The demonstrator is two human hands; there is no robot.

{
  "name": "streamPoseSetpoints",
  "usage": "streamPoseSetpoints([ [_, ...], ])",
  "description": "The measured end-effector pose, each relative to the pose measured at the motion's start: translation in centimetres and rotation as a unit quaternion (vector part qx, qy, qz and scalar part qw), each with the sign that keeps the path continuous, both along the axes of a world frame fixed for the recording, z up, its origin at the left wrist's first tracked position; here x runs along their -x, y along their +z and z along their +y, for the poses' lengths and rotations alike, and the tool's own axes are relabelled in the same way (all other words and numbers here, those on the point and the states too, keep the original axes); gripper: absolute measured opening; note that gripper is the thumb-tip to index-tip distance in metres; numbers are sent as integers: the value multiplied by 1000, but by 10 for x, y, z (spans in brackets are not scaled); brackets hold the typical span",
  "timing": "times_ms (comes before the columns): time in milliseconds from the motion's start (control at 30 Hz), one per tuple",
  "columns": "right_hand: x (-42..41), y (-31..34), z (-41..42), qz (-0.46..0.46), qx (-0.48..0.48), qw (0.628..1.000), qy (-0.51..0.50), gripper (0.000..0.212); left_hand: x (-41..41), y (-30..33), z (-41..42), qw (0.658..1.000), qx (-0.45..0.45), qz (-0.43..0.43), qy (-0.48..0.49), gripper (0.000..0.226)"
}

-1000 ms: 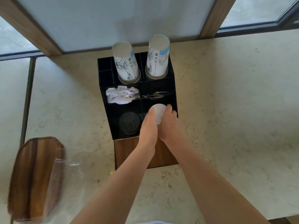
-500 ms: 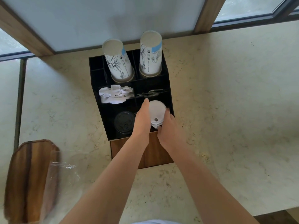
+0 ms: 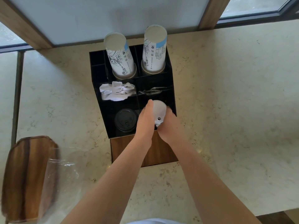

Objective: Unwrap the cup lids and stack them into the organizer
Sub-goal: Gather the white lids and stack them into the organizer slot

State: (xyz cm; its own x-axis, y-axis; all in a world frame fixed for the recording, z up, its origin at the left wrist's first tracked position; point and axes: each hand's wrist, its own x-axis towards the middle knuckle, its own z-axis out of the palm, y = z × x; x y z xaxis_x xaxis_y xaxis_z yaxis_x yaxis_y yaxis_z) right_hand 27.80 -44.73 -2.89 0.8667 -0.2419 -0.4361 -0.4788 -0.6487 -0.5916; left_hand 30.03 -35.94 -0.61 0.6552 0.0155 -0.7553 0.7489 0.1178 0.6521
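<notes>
White lids (image 3: pixel 159 111), front-right compartment of the organizer (image 3: pixel 97 81): a second ago only a sliver of the top lid showed between the fingers; now most of its face is exposed, sip hole toward me, and it sits about level with the compartment's rim. I read this as the stack being seated, with the hands about to let go. Left hand (image 3: pixel 144 122) lies along the stack's left edge, fingers straight, pressing rather than gripping. Right hand (image 3: pixel 168 126) is against the right edge; its fingers disappear behind the lid, so I cannot tell whether they curl round it. The lid looks clean, round, matte white, with no film on it that I can see; how many lie beneath it is hidden. Black lids (image 3: pixel 126 122) occupy the front-left compartment just beside it. Behind: crumpled napkins (image 3: pixel 116 92), a dark compartment with thin utensils I cannot identify, and two inverted paper cup stacks (image 3: pixel 120 57) at the back. Clear wrapper (image 3: pixel 61 172) lies discarded on the counter (image 3: pixel 234 110), overlapping the wooden tray (image 3: pixel 24 175).
</notes>
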Motion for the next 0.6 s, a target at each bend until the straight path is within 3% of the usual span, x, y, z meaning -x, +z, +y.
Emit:
streamPoseSetpoints([
  [200, -7, -3, -6, 66, 34, 995, 68, 51, -4, -8, -3, 1000, -11, 15, 4, 53],
  [600, -16, 14, -17, 105, 58, 987, 109, 43, -22, -13, -13, 992, 0, 111, 59, 76],
])
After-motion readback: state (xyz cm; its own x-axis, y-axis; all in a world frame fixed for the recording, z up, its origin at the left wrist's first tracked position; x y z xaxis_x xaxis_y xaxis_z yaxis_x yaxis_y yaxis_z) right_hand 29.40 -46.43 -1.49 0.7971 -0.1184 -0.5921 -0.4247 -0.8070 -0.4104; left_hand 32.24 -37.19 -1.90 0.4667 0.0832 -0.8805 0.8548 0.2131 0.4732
